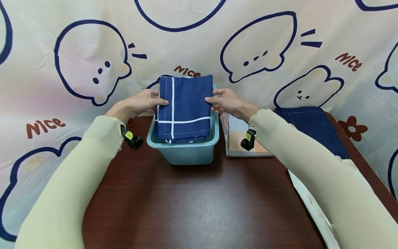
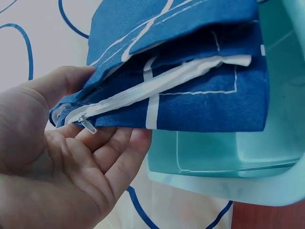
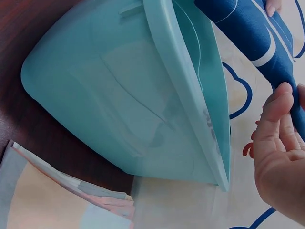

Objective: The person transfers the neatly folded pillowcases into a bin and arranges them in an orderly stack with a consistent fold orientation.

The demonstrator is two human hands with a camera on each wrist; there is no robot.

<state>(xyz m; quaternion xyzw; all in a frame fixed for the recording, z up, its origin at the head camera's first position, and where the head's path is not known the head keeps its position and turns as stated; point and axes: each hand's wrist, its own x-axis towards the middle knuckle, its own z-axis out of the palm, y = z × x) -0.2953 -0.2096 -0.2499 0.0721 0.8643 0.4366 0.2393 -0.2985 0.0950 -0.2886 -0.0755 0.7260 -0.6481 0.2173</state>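
A folded navy blue zippered cover [image 1: 189,103] with white stripes is held between both hands over a teal plastic bin [image 1: 189,157], its lower end inside the rim. My left hand [image 1: 141,102] pinches the left edge, thumb on top and fingers beneath. In the left wrist view a white zipper [image 2: 143,91] runs along an open fold of the cover, its metal pull near the palm. My right hand [image 1: 228,101] pinches the opposite edge between thumb and fingers; the right wrist view shows that hand [image 3: 281,148] just beyond the bin's rim.
Right of the bin lies a folded pastel cloth [image 1: 245,138]. Farther right, partly behind the right sleeve, are a dark blue cloth [image 1: 314,128] and a white cloth [image 1: 311,200]. All stand on a dark brown table [image 1: 192,207]. A cartoon-printed curtain [image 1: 186,48] hangs behind.
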